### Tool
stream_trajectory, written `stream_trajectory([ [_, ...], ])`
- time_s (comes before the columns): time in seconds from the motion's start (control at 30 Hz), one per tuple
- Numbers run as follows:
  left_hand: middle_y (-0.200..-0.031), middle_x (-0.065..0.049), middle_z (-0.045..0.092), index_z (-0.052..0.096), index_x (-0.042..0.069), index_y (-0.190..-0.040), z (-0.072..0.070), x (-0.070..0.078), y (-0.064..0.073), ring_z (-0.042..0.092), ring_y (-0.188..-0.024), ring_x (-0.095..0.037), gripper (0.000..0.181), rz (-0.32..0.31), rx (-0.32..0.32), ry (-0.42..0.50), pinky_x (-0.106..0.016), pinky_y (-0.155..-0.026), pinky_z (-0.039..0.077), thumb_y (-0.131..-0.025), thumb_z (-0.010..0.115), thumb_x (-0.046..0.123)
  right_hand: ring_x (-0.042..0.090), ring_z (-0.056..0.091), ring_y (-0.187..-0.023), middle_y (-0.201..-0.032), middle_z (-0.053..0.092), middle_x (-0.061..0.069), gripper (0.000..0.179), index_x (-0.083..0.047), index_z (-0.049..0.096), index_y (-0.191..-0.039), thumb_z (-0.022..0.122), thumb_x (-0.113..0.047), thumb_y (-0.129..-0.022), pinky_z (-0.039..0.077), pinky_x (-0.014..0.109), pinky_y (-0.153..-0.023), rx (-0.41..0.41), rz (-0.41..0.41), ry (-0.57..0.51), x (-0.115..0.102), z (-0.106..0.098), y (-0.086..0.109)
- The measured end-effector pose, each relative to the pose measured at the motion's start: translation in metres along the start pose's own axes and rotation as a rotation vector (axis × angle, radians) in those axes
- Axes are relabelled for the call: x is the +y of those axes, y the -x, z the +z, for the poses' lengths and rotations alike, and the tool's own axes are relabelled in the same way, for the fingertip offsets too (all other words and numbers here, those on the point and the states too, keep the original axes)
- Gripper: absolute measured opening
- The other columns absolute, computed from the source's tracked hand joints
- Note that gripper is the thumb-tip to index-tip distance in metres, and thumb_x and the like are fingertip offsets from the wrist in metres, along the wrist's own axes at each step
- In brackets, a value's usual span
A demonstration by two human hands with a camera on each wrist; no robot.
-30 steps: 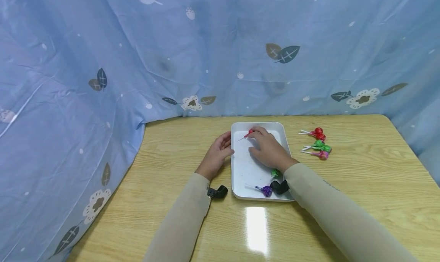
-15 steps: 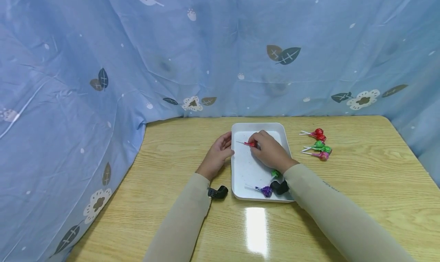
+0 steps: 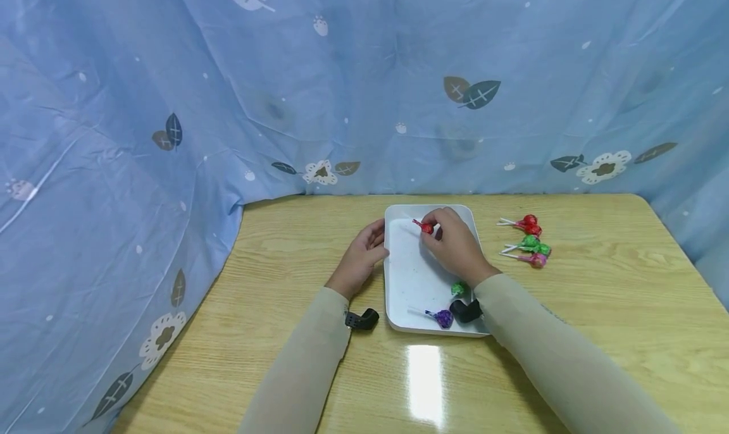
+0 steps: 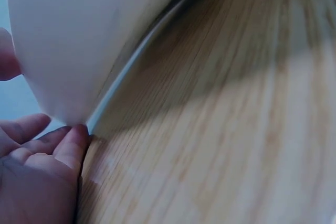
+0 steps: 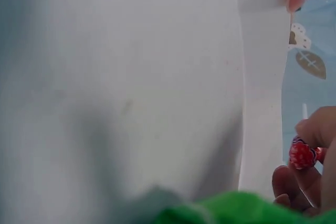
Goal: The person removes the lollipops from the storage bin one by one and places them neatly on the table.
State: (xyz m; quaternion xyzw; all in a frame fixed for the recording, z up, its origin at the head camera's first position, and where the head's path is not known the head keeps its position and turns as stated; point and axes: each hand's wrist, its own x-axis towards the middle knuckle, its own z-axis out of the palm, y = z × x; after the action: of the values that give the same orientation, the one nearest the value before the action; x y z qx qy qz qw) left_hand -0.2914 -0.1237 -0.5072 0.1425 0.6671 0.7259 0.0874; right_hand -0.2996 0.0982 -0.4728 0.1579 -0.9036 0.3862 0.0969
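A pale, wood-grained surface (image 3: 273, 257) with a rounded far-right corner spreads beneath and around both grips. Directly on it, just right of the left grip (image 3: 360, 254) and underneath the right grip (image 3: 455, 244), stands a white, rectangular, round-cornered tray (image 3: 407, 282). Well to the right of the right grip lie two red-wrapped round lollipops (image 3: 530, 221), two green-wrapped round lollipops (image 3: 543, 249) and one pink-wrapped round lollipop (image 3: 537, 260), white sticks pointing back towards that grip; they overlap, so the count may be off. Nearer the wearer than either grip, a bright reflection (image 3: 425, 383) whitens the grain.
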Motion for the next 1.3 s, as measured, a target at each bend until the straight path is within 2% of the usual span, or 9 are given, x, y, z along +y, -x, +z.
stream_trajectory([
  [0.13, -0.150, -0.010, 0.034, 0.029, 0.005, -0.149, 0.000, 0.000, 0.000, 0.037, -0.133, -0.021, 0.070, -0.012, 0.010, 0.018, -0.030, -0.104, 0.037, -0.084, 0.052, -0.008, 0.021, 0.053, -0.081, -0.102, 0.052, -0.002, 0.017, -0.015, 0.059, -0.102, 0.066, -0.017, -0.087, 0.047, 0.032, -0.067, 0.059, -0.025, -0.064, -0.006, -0.001, 0.000],
  [0.23, -0.150, -0.013, 0.032, 0.027, 0.003, -0.149, 0.002, 0.002, 0.001, 0.036, -0.134, -0.025, 0.072, -0.019, 0.002, 0.034, -0.031, -0.105, 0.036, -0.083, 0.052, -0.010, 0.019, 0.055, -0.082, -0.102, 0.052, -0.002, 0.017, -0.015, 0.060, -0.103, 0.067, -0.016, -0.087, 0.049, 0.031, -0.069, 0.101, -0.061, -0.113, -0.010, -0.004, 0.002],
  [0.47, -0.152, -0.021, 0.026, 0.019, -0.003, -0.150, 0.008, 0.018, 0.010, 0.029, -0.136, -0.035, 0.076, -0.027, -0.038, 0.034, -0.038, -0.107, 0.033, -0.080, 0.048, -0.014, 0.013, 0.059, -0.085, -0.106, 0.052, 0.001, 0.018, -0.009, 0.065, -0.105, 0.066, -0.008, -0.087, 0.054, 0.031, -0.072, 0.194, -0.101, -0.173, -0.012, -0.014, 0.007],
  [0.57, -0.151, -0.021, 0.026, 0.019, -0.003, -0.150, 0.008, 0.020, 0.011, 0.029, -0.136, -0.035, 0.076, -0.021, -0.042, 0.039, -0.038, -0.107, 0.032, -0.080, 0.047, -0.014, 0.014, 0.058, -0.087, -0.109, 0.052, 0.000, 0.019, -0.009, 0.067, -0.106, 0.066, -0.005, -0.087, 0.053, 0.031, -0.073, 0.199, -0.080, -0.167, -0.006, -0.018, 0.010],
  [0.8, -0.150, -0.013, 0.032, 0.026, 0.007, -0.150, 0.006, 0.003, 0.006, 0.036, -0.134, -0.027, 0.076, -0.013, 0.007, 0.004, -0.033, -0.105, 0.035, -0.080, 0.051, -0.009, 0.014, 0.054, -0.085, -0.107, 0.053, -0.001, 0.020, -0.012, 0.068, -0.108, 0.066, -0.012, -0.089, 0.051, 0.032, -0.073, 0.172, 0.003, -0.171, -0.003, -0.024, 0.017],
  [1.0, -0.149, -0.007, 0.036, 0.030, 0.011, -0.149, 0.005, -0.001, 0.007, 0.039, -0.132, -0.021, 0.075, -0.020, 0.033, -0.031, -0.030, -0.103, 0.038, -0.080, 0.052, -0.007, 0.015, 0.057, -0.088, -0.109, 0.055, 0.000, 0.024, -0.012, 0.067, -0.112, 0.066, -0.022, -0.091, 0.051, 0.034, -0.075, 0.148, 0.035, -0.236, -0.010, -0.028, 0.023],
  [1.3, -0.148, -0.005, 0.037, 0.029, 0.012, -0.150, 0.005, 0.001, 0.006, 0.039, -0.132, -0.021, 0.075, -0.038, 0.021, -0.033, -0.030, -0.103, 0.038, -0.081, 0.052, -0.007, 0.017, 0.058, -0.083, -0.103, 0.058, -0.003, 0.018, -0.017, 0.064, -0.104, 0.068, -0.024, -0.089, 0.050, 0.032, -0.066, 0.168, 0.111, -0.345, -0.007, -0.038, 0.033],
])
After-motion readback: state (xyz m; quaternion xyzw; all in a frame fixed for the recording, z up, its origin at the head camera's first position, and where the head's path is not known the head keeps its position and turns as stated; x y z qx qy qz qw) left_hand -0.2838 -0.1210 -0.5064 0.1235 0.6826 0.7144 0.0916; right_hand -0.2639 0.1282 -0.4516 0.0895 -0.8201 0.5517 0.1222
